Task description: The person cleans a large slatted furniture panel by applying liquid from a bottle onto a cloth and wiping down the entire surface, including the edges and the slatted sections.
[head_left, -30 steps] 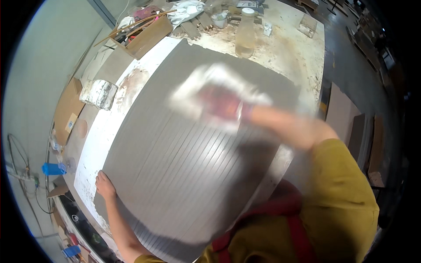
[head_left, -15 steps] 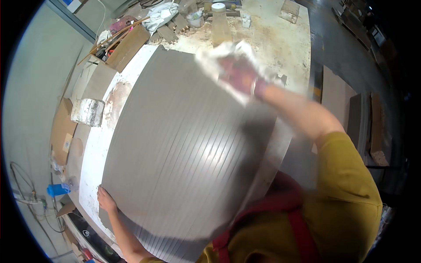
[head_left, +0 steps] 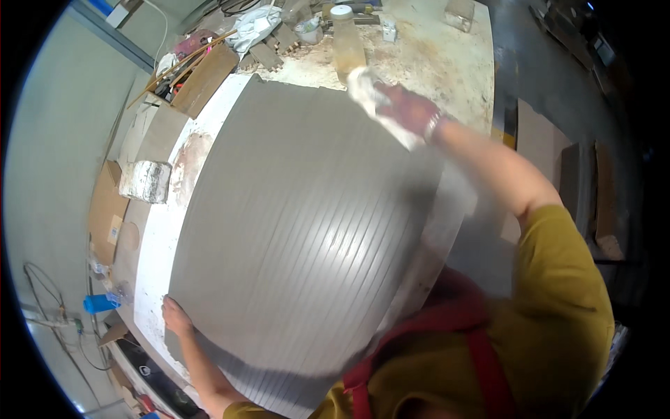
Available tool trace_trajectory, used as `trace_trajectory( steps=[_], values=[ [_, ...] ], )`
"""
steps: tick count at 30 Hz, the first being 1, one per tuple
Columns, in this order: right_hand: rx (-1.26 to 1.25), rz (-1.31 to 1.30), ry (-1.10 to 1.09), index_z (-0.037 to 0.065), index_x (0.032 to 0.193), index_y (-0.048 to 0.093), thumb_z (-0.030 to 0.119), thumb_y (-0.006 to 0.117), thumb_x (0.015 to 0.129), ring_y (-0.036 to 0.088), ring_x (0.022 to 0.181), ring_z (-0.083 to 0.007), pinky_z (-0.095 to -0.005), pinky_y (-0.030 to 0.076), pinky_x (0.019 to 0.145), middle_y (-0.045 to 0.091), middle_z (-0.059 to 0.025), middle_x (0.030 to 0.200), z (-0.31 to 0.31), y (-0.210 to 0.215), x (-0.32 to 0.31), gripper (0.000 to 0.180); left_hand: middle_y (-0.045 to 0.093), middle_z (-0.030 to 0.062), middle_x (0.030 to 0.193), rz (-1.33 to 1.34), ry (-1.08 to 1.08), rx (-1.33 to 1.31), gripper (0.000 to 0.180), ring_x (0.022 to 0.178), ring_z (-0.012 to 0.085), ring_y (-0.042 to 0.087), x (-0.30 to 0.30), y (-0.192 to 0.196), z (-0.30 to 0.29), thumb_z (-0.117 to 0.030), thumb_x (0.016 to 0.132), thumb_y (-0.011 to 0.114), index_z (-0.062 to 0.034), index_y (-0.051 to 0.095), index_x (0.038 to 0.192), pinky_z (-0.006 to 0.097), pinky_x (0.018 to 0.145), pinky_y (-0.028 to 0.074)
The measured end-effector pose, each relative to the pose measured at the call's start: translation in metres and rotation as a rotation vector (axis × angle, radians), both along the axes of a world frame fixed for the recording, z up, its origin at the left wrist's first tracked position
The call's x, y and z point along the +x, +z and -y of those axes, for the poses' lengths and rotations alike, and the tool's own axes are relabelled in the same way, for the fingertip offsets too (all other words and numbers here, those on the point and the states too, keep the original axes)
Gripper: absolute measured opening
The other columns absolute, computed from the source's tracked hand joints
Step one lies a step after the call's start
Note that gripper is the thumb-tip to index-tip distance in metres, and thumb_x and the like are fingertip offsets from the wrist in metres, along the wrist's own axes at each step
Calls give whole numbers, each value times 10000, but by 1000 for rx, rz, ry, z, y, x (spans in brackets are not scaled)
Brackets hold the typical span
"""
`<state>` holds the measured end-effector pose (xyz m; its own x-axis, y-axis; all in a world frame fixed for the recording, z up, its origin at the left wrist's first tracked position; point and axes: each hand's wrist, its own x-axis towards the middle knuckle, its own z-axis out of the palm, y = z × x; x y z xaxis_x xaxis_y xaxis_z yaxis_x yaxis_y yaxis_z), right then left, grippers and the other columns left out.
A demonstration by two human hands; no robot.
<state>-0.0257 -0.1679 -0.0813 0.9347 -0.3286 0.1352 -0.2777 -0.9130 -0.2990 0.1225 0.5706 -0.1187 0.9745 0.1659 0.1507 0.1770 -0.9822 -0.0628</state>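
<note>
A large grey panel with fine parallel grooves lies on the white-topped table. At its near left edge, my bare left hand grips the border, its fingertips partly hidden. My right hand, in a dark red glove, is closed on a white cloth over the far right part of the panel. Motion blurs the cloth and this hand. Just beyond the cloth stands a clear bottle with a white lid and yellowish contents.
A cardboard box holding sticks and tools sits at the far left. Beside it are a white rag and a small tub. A whitish wrapped block rests left of the panel. Boards stand off to the right.
My right hand has moved a little to the right with the cloth, which looks more bunched. My left hand stays at the panel's edge. The whole view has shifted slightly.
</note>
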Motion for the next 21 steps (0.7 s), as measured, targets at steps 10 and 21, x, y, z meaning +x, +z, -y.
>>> trace_trajectory(
  steps=[10,21],
  values=[
    [1130,19,-136,49,1193,566,394,685,821,606,986,-206,-301,482,881,647,-99,1069,66,-23,6,521,582,140,1205,7,4,8,478,1119,350,536,-3,5,8,-395,1008,265,-111,529,1287,500,908,413],
    [1386,4,-249,-26,1269,534,417,660,852,629,987,-172,-299,484,881,646,-136,1137,59,-8,13,621,603,133,1166,68,11,-8,452,1103,342,547,-6,6,9,-375,997,287,-115,552,1255,500,889,418]
  ],
)
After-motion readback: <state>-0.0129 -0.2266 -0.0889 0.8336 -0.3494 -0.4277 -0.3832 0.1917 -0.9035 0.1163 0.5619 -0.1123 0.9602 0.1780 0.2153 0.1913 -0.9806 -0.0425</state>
